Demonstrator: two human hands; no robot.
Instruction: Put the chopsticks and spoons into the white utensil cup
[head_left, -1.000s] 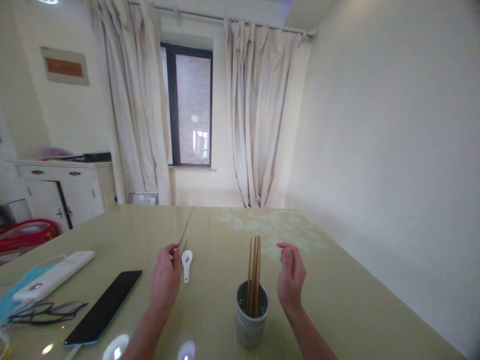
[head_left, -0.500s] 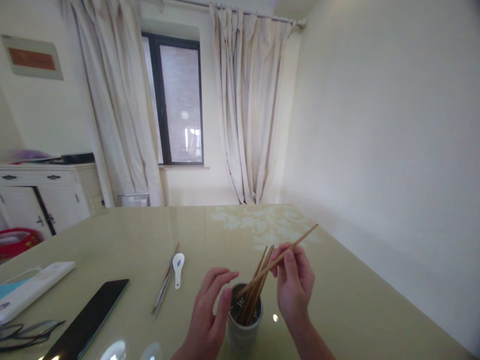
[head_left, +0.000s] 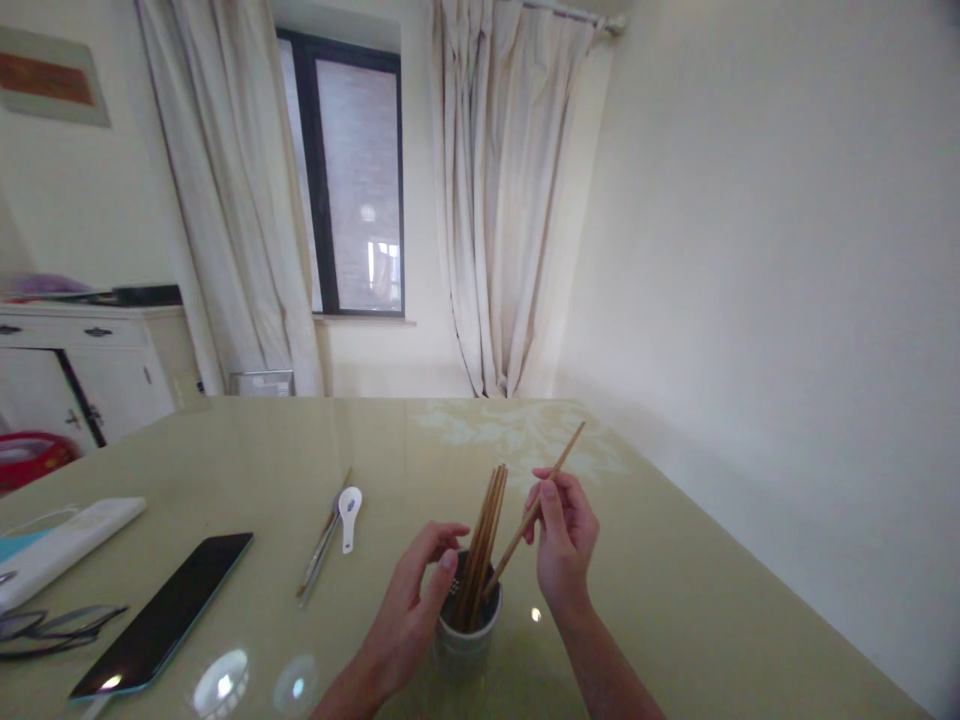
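Note:
My right hand [head_left: 564, 530] pinches a wooden chopstick [head_left: 534, 508], which slants down to the left with its lower end inside a round holder [head_left: 466, 648]. Several other chopsticks [head_left: 484, 530] stand bunched in that holder, leaning a little to the right. Curved around the holder's left side is my left hand [head_left: 420, 590], its fingers apart with nothing held; whether it touches the rim I cannot tell. Left of the hands, a white spoon [head_left: 349, 510] lies beside a thin bundle of utensils [head_left: 322, 545], of which one looks like metal and one like wood.
A black phone-like slab [head_left: 169, 610], eyeglasses [head_left: 60, 630] and a white elongated object [head_left: 71, 550] lie on the table [head_left: 675, 620] at left. A wall [head_left: 787, 300] runs along the table's right side. Curtains [head_left: 502, 200] and a window stand beyond the far edge.
The chopstick in my right hand has tilted steeper and its lower end has gone into the holder. The view has shifted slightly. My left hand stays beside the holder.

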